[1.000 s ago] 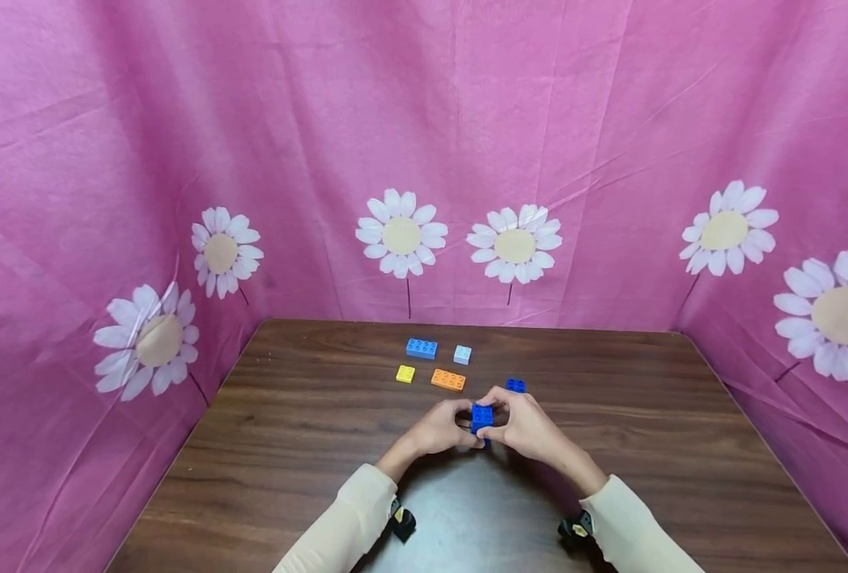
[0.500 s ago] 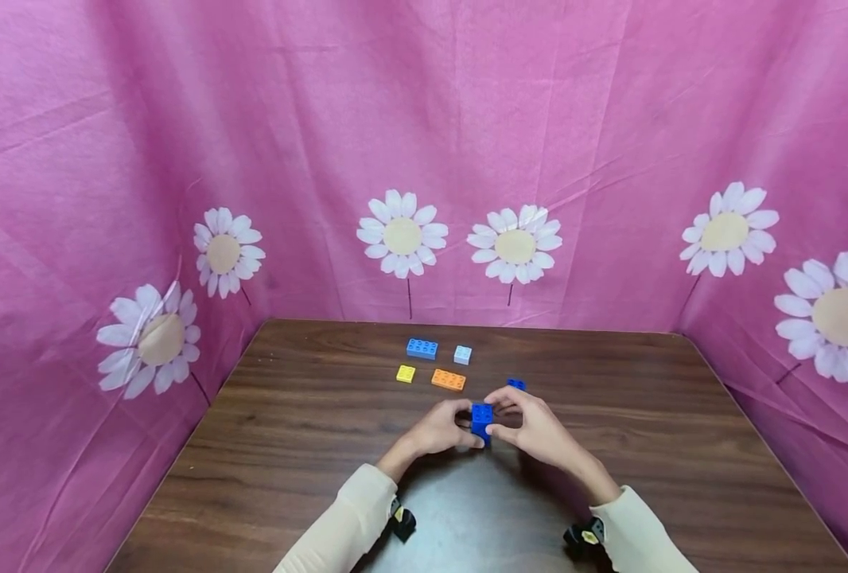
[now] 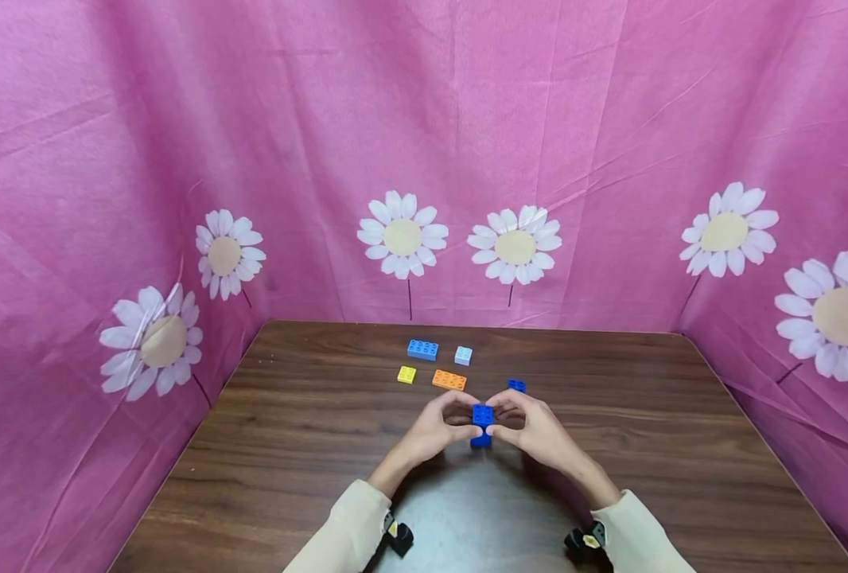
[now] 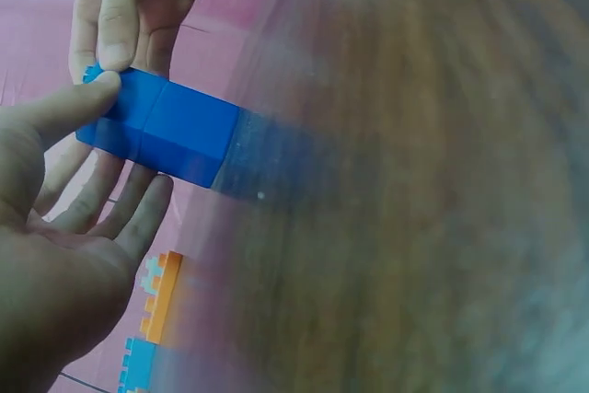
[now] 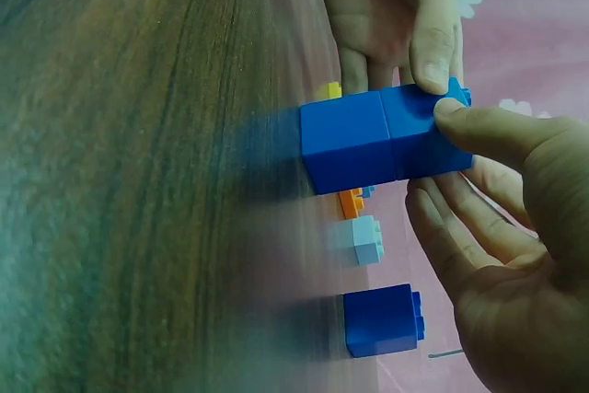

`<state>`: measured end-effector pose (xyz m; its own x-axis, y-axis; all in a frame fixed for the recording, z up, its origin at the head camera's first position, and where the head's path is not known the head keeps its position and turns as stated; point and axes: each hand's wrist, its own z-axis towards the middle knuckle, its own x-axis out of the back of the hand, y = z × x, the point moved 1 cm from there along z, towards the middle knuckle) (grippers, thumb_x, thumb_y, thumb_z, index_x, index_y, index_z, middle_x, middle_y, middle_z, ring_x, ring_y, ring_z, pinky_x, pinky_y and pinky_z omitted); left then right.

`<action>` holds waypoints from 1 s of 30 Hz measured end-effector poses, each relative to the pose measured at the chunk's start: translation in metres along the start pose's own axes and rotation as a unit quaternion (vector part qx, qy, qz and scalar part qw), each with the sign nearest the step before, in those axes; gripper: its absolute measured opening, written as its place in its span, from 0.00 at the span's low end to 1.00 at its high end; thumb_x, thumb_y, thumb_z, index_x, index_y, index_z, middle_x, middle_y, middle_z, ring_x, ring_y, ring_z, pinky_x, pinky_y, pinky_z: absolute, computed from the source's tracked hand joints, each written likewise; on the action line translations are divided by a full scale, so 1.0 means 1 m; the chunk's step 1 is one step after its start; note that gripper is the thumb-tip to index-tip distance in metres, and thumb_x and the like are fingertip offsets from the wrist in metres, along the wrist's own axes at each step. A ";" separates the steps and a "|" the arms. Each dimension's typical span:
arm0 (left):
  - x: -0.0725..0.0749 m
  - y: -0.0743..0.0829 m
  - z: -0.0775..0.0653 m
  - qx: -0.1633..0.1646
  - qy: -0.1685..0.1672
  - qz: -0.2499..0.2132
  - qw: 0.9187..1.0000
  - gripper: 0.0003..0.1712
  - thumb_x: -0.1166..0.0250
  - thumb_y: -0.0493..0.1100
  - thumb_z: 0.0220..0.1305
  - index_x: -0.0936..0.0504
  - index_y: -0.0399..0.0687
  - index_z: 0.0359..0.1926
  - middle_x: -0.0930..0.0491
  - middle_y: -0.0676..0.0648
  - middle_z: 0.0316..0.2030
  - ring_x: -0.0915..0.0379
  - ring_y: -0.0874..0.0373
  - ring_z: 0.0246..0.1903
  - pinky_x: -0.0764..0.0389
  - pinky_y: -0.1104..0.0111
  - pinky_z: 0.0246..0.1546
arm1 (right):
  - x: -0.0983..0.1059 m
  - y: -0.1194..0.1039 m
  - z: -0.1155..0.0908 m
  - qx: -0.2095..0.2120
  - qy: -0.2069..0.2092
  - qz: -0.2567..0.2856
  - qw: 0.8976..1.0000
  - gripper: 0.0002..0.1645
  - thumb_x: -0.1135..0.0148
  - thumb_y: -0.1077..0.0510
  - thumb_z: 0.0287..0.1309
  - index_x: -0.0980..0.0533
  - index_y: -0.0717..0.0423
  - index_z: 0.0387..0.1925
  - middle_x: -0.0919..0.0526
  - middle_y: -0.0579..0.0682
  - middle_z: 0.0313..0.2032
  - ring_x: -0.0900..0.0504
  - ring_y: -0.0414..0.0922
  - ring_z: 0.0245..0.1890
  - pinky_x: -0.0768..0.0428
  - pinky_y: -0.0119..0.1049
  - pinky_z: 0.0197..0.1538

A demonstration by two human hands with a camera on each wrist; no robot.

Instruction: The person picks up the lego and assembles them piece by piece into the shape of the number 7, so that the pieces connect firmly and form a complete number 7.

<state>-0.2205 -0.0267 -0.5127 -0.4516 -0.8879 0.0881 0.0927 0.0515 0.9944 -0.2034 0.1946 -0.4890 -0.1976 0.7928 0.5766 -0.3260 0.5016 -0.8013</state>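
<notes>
Left hand (image 3: pixel 433 428) rose, seemingly pinching one of two stacked blue blocks (image 5: pixel 373 140).

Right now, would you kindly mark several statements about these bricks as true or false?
The left hand and right hand both hold the stack of two dark blue square plastic bricks. True.
The stack lies on its side. False: it stands upright on the brown wooden table.
The yellow square plastic brick is left of the orange rectangular plastic brick. True.
Every dark blue brick is in the stack. False: another dark blue square plastic brick stands apart.
</notes>
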 end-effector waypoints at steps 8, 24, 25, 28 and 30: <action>0.001 0.002 0.001 0.011 0.003 -0.006 1.000 0.19 0.25 0.35 0.66 0.18 0.41 0.57 0.16 0.39 0.57 0.15 0.46 0.58 0.13 0.60 0.57 | 0.026 0.012 0.006 0.052 0.051 0.048 0.996 0.20 0.23 0.63 0.61 0.18 0.60 0.53 0.10 0.61 0.48 0.10 0.56 0.47 0.12 0.42 0.54; 0.002 0.005 0.004 0.009 0.008 0.031 0.999 0.19 0.23 0.41 0.66 0.13 0.49 0.57 0.12 0.45 0.53 0.15 0.52 0.53 0.13 0.63 0.53 | 0.051 0.064 0.027 0.006 0.096 0.067 0.993 0.24 0.24 0.64 0.62 0.21 0.65 0.58 0.13 0.68 0.54 0.12 0.62 0.54 0.17 0.23 0.53; 0.002 0.005 0.004 0.011 0.011 0.032 0.999 0.19 0.23 0.41 0.66 0.13 0.50 0.56 0.12 0.45 0.52 0.14 0.53 0.52 0.12 0.63 0.53 | 0.050 0.066 0.028 0.000 0.091 0.068 0.994 0.24 0.24 0.64 0.62 0.21 0.65 0.58 0.13 0.68 0.55 0.12 0.62 0.54 0.17 0.23 0.54; 0.002 0.004 0.005 0.017 0.018 0.031 0.999 0.19 0.23 0.40 0.65 0.13 0.50 0.56 0.11 0.46 0.52 0.14 0.53 0.53 0.12 0.63 0.53 | 0.047 0.072 0.031 -0.013 0.072 0.071 0.995 0.26 0.23 0.64 0.62 0.21 0.66 0.59 0.14 0.68 0.56 0.12 0.61 0.56 0.15 0.29 0.57; 0.002 0.003 0.006 0.018 0.018 0.026 0.999 0.19 0.23 0.39 0.65 0.14 0.48 0.56 0.12 0.45 0.52 0.14 0.52 0.53 0.12 0.62 0.53 | 0.044 0.074 0.033 -0.023 0.058 0.067 0.996 0.27 0.23 0.62 0.61 0.22 0.66 0.60 0.15 0.68 0.57 0.13 0.60 0.56 0.14 0.36 0.60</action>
<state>-0.2261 -0.0255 -0.5091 -0.4147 -0.8993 0.1388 0.0831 0.1144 0.9899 -0.2665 0.2556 -0.5180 -0.1273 0.8874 0.4431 -0.2604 0.4012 -0.8782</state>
